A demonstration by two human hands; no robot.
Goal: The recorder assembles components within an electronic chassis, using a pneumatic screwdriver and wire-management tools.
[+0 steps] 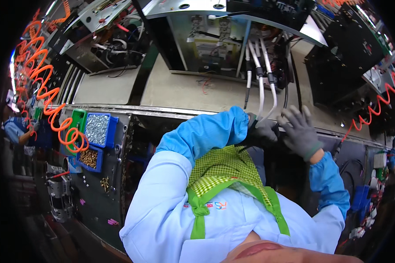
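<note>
Blue bins (112, 136) hold metal pieces (96, 128), right grip (301, 136) is spread, whether left grip (265, 131) pinches cables (262, 90) I cannot tell.

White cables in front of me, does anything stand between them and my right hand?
Possibly: a thin black cable runs down beside the white cables, on the side of your right hand. Your left hand is near their lower ends. From this view, I can't tell if either blocks you.

Orange coiled hose (52, 93) near blue parts bin (113, 132)
</note>
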